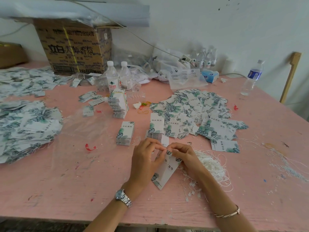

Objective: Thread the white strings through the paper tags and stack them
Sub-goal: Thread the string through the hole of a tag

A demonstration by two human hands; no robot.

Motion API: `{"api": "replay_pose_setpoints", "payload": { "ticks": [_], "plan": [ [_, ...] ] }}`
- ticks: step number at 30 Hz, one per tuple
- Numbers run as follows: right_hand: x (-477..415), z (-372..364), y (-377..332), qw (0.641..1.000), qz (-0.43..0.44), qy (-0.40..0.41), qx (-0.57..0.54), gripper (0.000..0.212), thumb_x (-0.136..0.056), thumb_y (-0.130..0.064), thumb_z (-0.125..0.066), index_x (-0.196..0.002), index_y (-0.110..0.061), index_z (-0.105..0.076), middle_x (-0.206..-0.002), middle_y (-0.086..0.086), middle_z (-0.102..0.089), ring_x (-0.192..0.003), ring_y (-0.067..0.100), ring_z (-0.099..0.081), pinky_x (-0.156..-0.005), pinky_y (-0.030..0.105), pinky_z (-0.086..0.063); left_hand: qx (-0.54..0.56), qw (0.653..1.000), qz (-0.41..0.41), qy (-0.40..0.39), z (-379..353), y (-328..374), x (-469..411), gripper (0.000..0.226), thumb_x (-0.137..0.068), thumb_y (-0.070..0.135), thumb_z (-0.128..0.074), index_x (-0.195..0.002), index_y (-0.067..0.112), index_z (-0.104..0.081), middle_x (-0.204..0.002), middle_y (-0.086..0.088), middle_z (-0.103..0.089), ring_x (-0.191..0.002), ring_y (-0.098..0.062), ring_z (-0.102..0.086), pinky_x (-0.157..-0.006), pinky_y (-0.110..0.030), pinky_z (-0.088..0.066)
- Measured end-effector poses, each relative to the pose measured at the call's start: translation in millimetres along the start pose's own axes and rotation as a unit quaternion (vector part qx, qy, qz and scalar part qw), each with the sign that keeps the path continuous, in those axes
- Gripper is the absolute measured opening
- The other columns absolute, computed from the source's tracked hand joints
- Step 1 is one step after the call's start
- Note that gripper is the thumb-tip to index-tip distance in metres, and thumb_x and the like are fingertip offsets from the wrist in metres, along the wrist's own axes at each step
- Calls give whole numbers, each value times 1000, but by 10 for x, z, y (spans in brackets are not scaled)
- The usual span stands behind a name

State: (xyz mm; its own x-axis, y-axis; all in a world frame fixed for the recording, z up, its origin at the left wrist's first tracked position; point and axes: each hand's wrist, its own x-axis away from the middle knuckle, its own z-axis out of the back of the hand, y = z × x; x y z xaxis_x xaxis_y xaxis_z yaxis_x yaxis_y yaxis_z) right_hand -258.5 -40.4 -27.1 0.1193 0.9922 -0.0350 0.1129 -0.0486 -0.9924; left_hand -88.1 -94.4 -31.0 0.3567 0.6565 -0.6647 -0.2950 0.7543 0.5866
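My left hand and my right hand meet at the top end of a white paper tag printed with green leaves, and both pinch it there. Whether a string is between the fingers is hidden. A tangle of white strings lies just right of my right hand. A neat stack of tags stands above my left hand, with a second stack beside it. A big loose heap of tags spreads behind.
The pink table also holds tag heaps at the left, a tall bundle of tags, two water bottles, a cardboard box, another bottle at far right and a clear plastic bag.
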Motion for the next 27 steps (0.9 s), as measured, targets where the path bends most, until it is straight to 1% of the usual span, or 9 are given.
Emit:
{"api": "replay_pose_setpoints", "payload": {
  "ticks": [4, 7, 9, 12, 15, 17, 19, 22, 27],
  "plan": [
    [-70, 50, 42, 997, 10, 58, -47, 11, -81, -14, -60, -87, -15, -69, -64, -2, -40, -52, 7, -31, -43, 16, -28, 57, 997, 46, 18, 35, -16, 26, 17, -88, 35, -66, -88, 18, -70, -95, 13, -64, -93, -11, -60, -79, -47, -51],
    [-97, 89, 56, 993, 6, 84, -81, 20, -71, -8, -52, -87, -11, -63, -71, -2, -42, -57, 9, -30, -45, 18, -28, 107, 991, 79, 18, 70, -14, 59, 13, -85, 33, -65, -84, 21, -67, -88, 14, -68, -87, -15, -61, -80, -47, -50],
    [-109, 94, 45, 992, 6, 85, -94, 22, -68, -4, -50, -86, -7, -62, -76, -1, -51, -61, 11, -38, -48, 20, -30, 151, 982, 113, 18, 93, -5, 69, 14, -83, 35, -65, -82, 21, -66, -87, 14, -71, -87, -14, -64, -83, -36, -51],
    [-103, 98, 38, 994, 13, 89, -56, 20, -71, 1, -52, -85, -7, -63, -79, 0, -56, -67, 13, -45, -58, 26, -34, 218, 964, 150, 25, 121, -10, 64, 20, -82, 38, -64, -81, 18, -63, -92, 17, -74, -83, 1, -63, -71, -9, -42],
    [-82, 101, 61, 994, 34, 99, 34, 27, -86, 13, -52, -85, -10, -67, -79, 4, -58, -69, 14, -46, -63, 23, -39, 271, 944, 187, 25, 135, -52, 47, 18, -85, 29, -70, -83, 13, -62, -92, 6, -76, -71, -3, -55, -64, -14, -38],
    [-73, 92, 81, 991, 46, 97, 81, 25, -92, 11, -56, -89, -10, -69, -82, 7, -62, -75, 18, -52, -69, 26, -44, 299, 931, 205, 32, 134, -78, 52, 14, -91, 17, -71, -84, 11, -61, -92, 0, -76, -74, -4, -59, -66, -20, -46],
    [-70, 68, 90, 986, 62, 101, 116, 17, -92, 7, -61, -93, -7, -70, -89, 14, -66, -81, 25, -59, -75, 35, -49, 324, 920, 216, 46, 145, -94, 53, 15, -91, 20, -71, -86, 11, -60, -91, -4, -76, -83, -9, -67, -71, -29, -55],
    [-68, 39, 84, 976, 98, 126, 148, 14, -89, 8, -65, -94, -4, -71, -96, 18, -68, -90, 35, -64, -81, 44, -53, 339, 912, 217, 82, 148, -120, 34, 10, -92, 14, -66, -86, 10, -59, -85, -3, -74, -81, -11, -69, -74, -24, -55],
    [-70, 42, 76, 969, 114, 151, 162, 15, -86, 9, -69, -90, -5, -73, -91, 10, -70, -84, 23, -65, -82, 41, -53, 353, 897, 236, 126, 137, -140, -2, 16, -95, -1, -63, -85, 11, -61, -77, 0, -72, -76, -8, -67, -76, -18, -53]
  ]
}}
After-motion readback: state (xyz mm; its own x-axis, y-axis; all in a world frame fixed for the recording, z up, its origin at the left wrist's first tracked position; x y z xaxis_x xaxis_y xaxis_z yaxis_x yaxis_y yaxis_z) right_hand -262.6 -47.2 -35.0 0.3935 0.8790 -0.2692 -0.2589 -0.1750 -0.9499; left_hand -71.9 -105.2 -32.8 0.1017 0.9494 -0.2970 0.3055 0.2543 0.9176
